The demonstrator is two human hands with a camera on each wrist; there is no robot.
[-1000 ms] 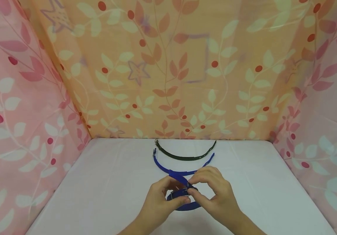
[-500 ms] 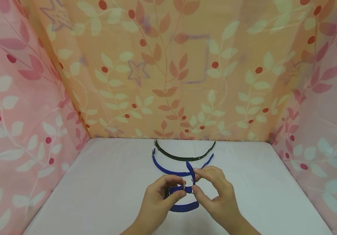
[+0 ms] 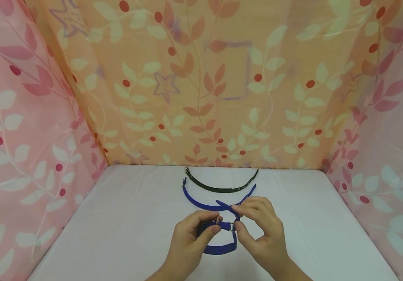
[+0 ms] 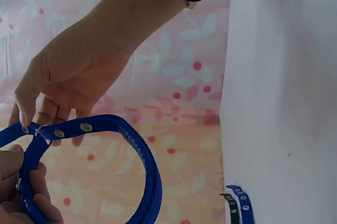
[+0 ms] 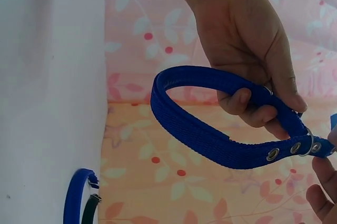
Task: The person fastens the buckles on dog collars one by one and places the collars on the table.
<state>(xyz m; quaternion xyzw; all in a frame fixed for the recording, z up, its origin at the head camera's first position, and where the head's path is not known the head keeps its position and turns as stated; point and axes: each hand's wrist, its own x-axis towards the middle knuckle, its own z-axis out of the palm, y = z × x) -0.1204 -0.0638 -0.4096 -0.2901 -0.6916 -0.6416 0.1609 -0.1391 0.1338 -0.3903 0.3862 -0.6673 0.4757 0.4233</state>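
Both hands hold a blue collar [image 3: 220, 249], a strap with metal eyelets bent into a loop. My left hand [image 3: 190, 236] grips it by the left side, thumb and fingers around the strap near a metal fitting. In the right wrist view, eyelets [image 5: 273, 154] line the strap, which runs through a metal ring [image 5: 310, 134]. My right hand [image 3: 262, 226] pinches the strap just past that ring, with the pointed tail [image 3: 223, 203] sticking out leftward above the fingers. Fingers cover the buckle area in the head view.
Behind the hands, a second blue collar [image 3: 201, 204] lies curved on the white table [image 3: 127, 226]. Beyond it, a dark green collar [image 3: 219, 190] lies in a similar curve. Leaf-patterned cloth walls [image 3: 194, 97] enclose the back and both sides.
The strap's tail swung upright, then tipped over to the left. My right hand has moved slightly right, away from the left, and more strap shows between them.
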